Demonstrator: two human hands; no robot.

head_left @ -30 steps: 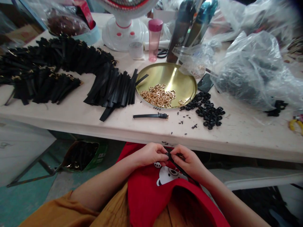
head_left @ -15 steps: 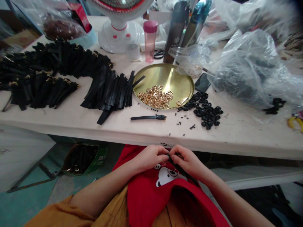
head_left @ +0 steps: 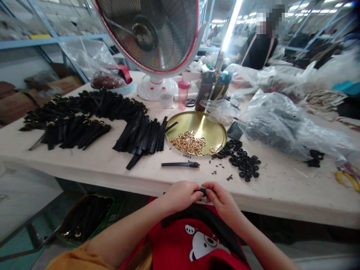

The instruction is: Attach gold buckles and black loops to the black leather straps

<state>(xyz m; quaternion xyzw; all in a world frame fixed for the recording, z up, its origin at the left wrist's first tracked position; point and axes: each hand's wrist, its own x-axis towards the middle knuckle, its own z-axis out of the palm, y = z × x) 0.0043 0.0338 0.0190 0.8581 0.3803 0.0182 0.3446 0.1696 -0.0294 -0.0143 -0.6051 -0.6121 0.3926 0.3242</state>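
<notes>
At the table's front edge my left hand (head_left: 181, 195) and my right hand (head_left: 221, 197) meet, fingertips pinched on a small black strap (head_left: 203, 192). Fingers cover most of that strap. Just beyond them lies another short black strap (head_left: 178, 165) with a gold buckle at its right end. Behind it a round gold tray (head_left: 208, 123) bears a heap of small gold buckles (head_left: 188, 143). Black ring-like loops (head_left: 244, 163) are piled right of the tray. Loose flat black straps (head_left: 143, 135) lie to its left.
Bundles of black straps with gold fittings (head_left: 75, 131) cover the table's left. A fan (head_left: 152, 37), a pink bottle (head_left: 183, 95) and dark bottles (head_left: 205, 90) stand behind. Plastic bags (head_left: 278, 123) and yellow-handled pliers (head_left: 347, 180) are at right. A person (head_left: 258, 47) is in the background.
My view has tilted upward, showing more of the fan and room. My hands have come up to the table edge, and the black strap between them shows more.
</notes>
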